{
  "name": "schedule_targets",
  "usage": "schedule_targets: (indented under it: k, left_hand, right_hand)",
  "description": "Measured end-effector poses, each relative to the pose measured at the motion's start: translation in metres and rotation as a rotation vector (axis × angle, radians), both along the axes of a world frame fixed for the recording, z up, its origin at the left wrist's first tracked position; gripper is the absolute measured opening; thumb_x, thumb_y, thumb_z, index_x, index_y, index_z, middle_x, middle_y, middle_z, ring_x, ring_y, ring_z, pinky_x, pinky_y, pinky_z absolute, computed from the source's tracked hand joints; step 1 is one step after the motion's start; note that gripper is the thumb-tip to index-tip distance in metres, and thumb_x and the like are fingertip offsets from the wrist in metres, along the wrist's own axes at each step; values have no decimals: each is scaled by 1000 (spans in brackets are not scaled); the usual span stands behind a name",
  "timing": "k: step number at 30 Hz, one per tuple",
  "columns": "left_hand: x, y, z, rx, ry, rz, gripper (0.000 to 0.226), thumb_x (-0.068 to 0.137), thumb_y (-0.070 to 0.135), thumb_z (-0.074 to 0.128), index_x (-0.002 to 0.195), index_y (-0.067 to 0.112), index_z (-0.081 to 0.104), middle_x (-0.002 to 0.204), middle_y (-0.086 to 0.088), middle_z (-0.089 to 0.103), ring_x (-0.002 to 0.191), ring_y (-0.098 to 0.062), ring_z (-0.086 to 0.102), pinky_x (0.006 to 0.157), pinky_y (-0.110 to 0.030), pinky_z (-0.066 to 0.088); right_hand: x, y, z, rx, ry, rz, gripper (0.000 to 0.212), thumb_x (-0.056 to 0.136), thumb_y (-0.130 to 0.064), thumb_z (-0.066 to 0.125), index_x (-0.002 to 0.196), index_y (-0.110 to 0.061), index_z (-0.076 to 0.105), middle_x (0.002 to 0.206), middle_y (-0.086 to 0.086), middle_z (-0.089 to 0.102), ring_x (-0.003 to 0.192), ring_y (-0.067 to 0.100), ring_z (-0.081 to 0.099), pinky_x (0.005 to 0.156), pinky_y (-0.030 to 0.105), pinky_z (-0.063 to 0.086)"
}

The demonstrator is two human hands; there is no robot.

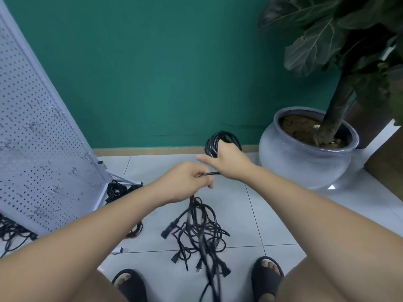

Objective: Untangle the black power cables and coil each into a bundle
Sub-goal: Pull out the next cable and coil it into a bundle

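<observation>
The right hand (227,159) gripped the coil (214,141), fingers curled through its loops. At its eight o'clock the left hand (187,182) pinched the strand (212,173), with the tangle (200,232) hanging to the floor (272,225) at six o'clock. The cable looked light, limp and springy, best held close to the loops.

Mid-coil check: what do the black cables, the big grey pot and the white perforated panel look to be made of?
The cables: flexible rubber or PVC jacket, dull black; they droop in soft loops. The pot: probably glazed ceramic; glossy grey with bright highlights. The panel: likely painted sheet metal, matte white; regular punched holes, wire hooks.
</observation>
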State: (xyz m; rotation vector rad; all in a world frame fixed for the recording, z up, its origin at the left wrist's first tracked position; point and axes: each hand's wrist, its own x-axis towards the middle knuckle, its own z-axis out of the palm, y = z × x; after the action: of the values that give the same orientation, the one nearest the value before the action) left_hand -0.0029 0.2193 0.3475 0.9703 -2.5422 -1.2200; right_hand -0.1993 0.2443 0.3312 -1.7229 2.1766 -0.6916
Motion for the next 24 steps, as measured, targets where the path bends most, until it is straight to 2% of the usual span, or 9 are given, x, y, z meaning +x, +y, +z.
schedule_targets:
  k: [4, 7, 9, 11, 13, 15, 17, 20, 24]
  left_hand:
    - [10, -14, 8, -28, 90, -20, 20, 100, 35, 72, 83, 26, 77, 59, 8, 57, 56, -8, 44, 59, -29, 36]
    - [17, -26, 10, -17, 151, -12, 18, 97, 34, 77, 87, 19, 76, 74, -6, 66, 65, -11, 50, 64, -30, 40]
    - [20, -31, 12, -2, 185, 4, 16, 95, 27, 79, 86, 15, 73, 69, -1, 57, 62, -12, 44, 59, -29, 36]
    - [22, -35, 13, 32, 243, 9, 11, 94, 16, 79, 84, 17, 73, 71, 2, 61, 67, -14, 49, 67, -33, 40]
    - [23, -36, 13, 77, 320, 24, 11, 92, 19, 82, 85, 18, 74, 76, 1, 66, 73, -14, 55, 74, -35, 44]
    - [20, -37, 11, 73, 393, 68, 14, 92, 25, 83, 93, 18, 71, 83, 3, 68, 78, -13, 57, 80, -34, 46]
    - [19, -37, 6, 21, 357, 120, 31, 89, 38, 85, 109, 25, 65, 103, 6, 70, 88, -10, 62, 87, -29, 49]
    - [22, -31, -4, -123, 63, 96, 78, 72, 52, 94, 128, 36, 43, 120, 14, 59, 106, -6, 62, 89, -27, 53]
    - [17, -27, -11, -221, -5, 18, 55, 84, 27, 80, 122, 40, 43, 96, 14, 69, 79, -9, 66, 65, -34, 56]
  right_hand:
    - [15, 22, 7, 205, -213, 146, 74, 107, -64, 45, 56, -13, 61, 50, 8, 60, 48, 26, 60, 52, 35, 52]
    - [23, 34, 15, 428, -508, 199, 88, 100, -87, 26, 69, -11, 59, 61, 14, 58, 54, 30, 50, 48, 30, 38]
    - [24, 36, 17, 541, -722, 230, 88, 92, -94, 31, 88, -10, 57, 67, 12, 54, 55, 29, 47, 47, 29, 34]
    - [22, 40, 23, 586, -861, 283, 62, 99, -76, 54, 90, -15, 52, 67, 5, 48, 53, 22, 44, 47, 27, 35]
    - [19, 40, 26, 552, -903, 337, 33, 101, -36, 72, 87, -16, 50, 67, 4, 44, 53, 18, 42, 50, 29, 31]
    - [13, 37, 28, 453, -934, 327, 23, 88, -16, 71, 91, -12, 49, 67, 5, 41, 54, 19, 38, 56, 38, 20]
    - [8, 32, 34, 336, -967, 272, 17, 82, -12, 64, 87, -11, 48, 66, 6, 40, 54, 19, 35, 54, 36, 23]
    - [-1, 28, 44, 233, -981, 228, 21, 86, -9, 62, 76, -17, 46, 66, 6, 38, 56, 19, 31, 52, 31, 28]
    - [-15, 29, 51, 211, -912, 237, 26, 89, -11, 62, 73, -19, 43, 67, 7, 37, 57, 20, 30, 56, 37, 22]
